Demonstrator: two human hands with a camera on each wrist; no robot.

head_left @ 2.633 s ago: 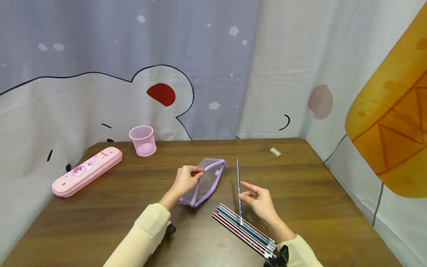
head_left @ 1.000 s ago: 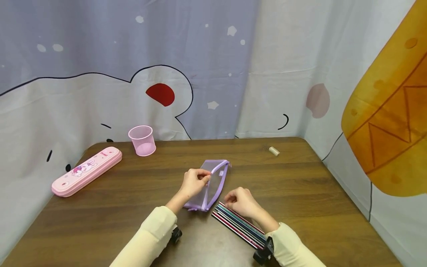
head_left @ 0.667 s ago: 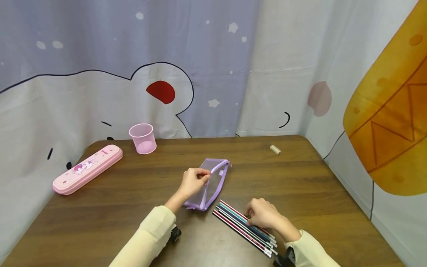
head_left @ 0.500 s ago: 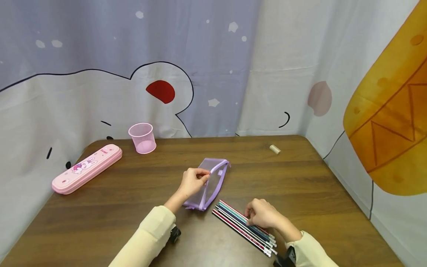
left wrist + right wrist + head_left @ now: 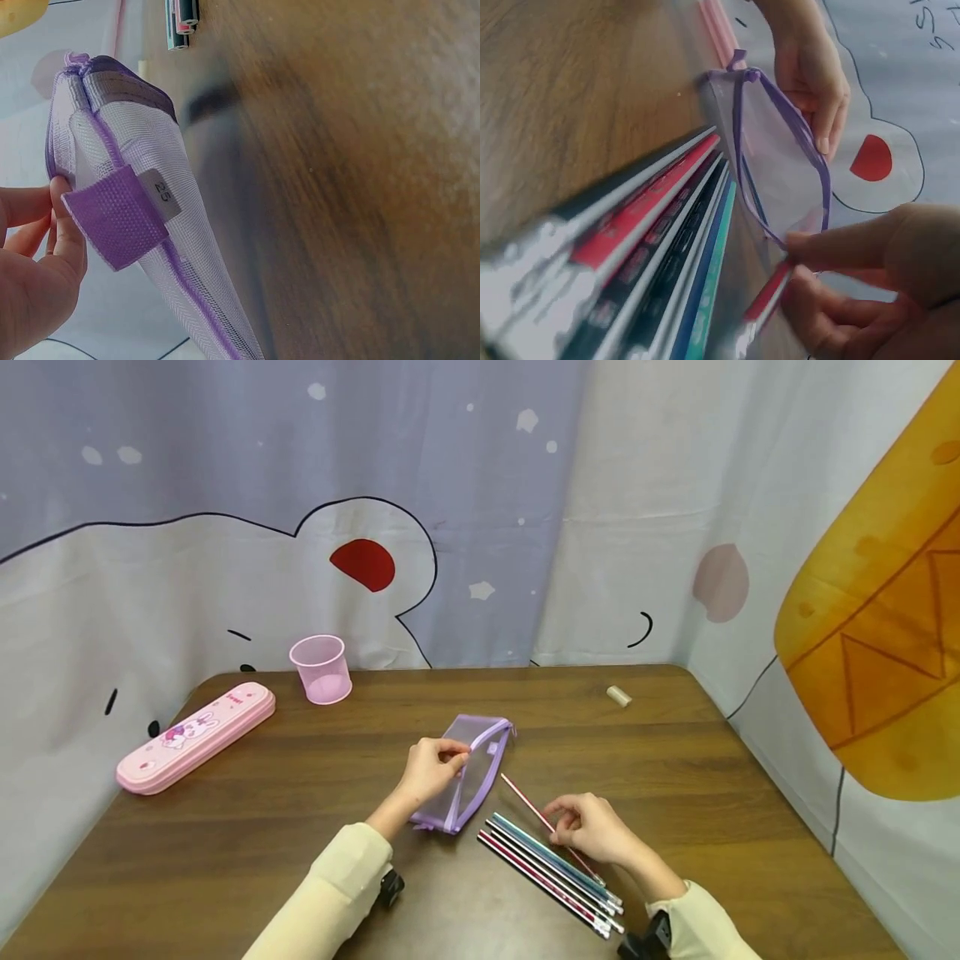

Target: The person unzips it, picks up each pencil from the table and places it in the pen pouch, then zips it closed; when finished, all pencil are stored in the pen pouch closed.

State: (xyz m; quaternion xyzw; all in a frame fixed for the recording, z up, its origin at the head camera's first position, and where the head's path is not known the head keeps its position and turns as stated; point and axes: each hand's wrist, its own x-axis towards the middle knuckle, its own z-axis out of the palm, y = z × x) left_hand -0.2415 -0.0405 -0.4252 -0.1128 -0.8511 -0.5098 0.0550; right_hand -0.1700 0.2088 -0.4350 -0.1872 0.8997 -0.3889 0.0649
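Note:
My left hand (image 5: 431,768) pinches the upper edge of a purple mesh zip pouch (image 5: 472,768) that lies in the middle of the wooden table (image 5: 225,827). The left wrist view shows the pouch (image 5: 142,225) close up, with my fingers (image 5: 45,247) on its purple tab. My right hand (image 5: 588,827) pinches a thin red pencil (image 5: 525,802), lifted off a row of several pencils (image 5: 547,872), its tip pointing at the pouch. In the right wrist view my fingers (image 5: 855,277) grip the red pencil (image 5: 769,296) beside the pouch (image 5: 780,172).
A pink pencil case (image 5: 195,739) lies at the table's left edge. A pink cup (image 5: 321,668) stands at the back left. A small beige eraser (image 5: 618,696) sits at the back right. Printed curtains hang close behind and to the right.
The blue pencil my right hand held earlier is gone from it. The hand went down to the pencil row and has now lifted a red pencil toward the pouch. My left hand stayed on the pouch.

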